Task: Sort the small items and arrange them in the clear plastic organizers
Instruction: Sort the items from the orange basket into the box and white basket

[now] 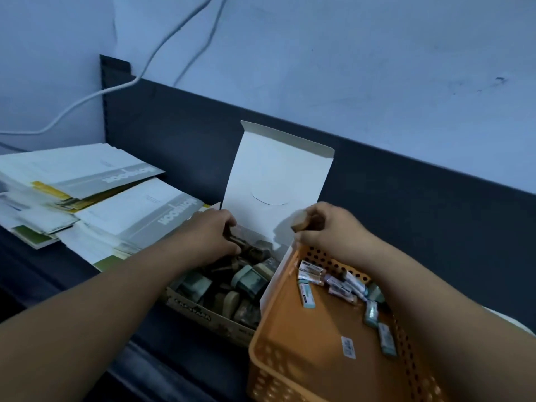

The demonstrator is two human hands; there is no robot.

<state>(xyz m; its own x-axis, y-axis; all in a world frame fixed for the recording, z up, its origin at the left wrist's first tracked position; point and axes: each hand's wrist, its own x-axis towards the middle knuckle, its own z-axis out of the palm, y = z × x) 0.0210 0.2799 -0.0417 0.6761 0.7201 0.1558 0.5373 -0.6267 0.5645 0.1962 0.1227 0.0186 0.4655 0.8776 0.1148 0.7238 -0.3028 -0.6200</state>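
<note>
The left hand (211,232) reaches into the open brown cardboard box (203,313) of small brown and grey-green items (249,281). Its fingers curl over one brown piece at the far end; whether it grips is unclear. The right hand (327,227), above the orange perforated plastic basket (304,343), pinches a small tan block (299,223). Small labelled pieces (342,285) lie in the basket, which stands beside the box on the dark bench (174,352).

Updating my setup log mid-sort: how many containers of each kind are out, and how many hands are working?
Cardboard box: 1
Orange basket: 1
Hands: 2 (left hand in the box, right hand holding a small item)
Total: 4
</note>
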